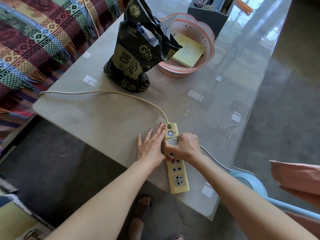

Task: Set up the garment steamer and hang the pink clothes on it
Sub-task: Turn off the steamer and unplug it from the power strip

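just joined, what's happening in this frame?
A person is plugging something into a yellow power strip on a grey table. The left hand lies flat, steadying the strip near its switch end. The right hand grips a white plug at the socket nearest the switch; whether it is fully seated cannot be told. A grey cord runs from the plug off the table's right edge toward a light blue appliance. Pink fabric shows at far right.
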